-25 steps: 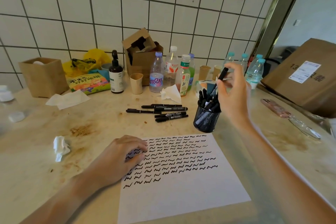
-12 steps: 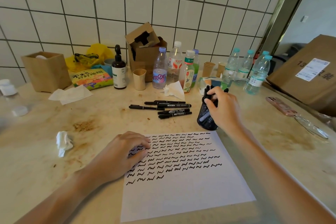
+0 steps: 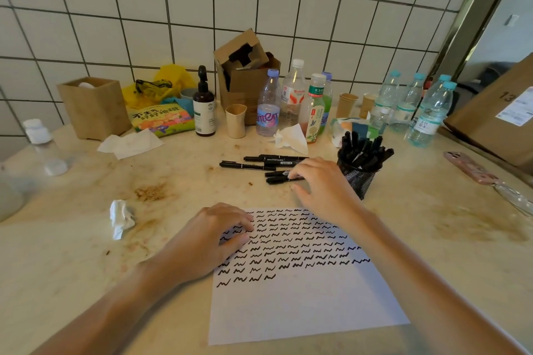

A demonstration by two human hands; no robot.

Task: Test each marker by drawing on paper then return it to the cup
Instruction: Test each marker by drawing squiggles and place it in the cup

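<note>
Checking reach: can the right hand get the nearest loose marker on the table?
Probably yes: the right hand is already over the nearest marker, fingertips touching it, with nothing between them.

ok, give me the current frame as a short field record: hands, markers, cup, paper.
left hand: rests on the white paper sheet, fingers loosely curled
right hand: fingertips on the nearest loose black marker
loose markers: black, lying on the stained beige table
cup: black mesh cup, upright, full of markers
paper: rows of black squiggles, lower part blank
</note>
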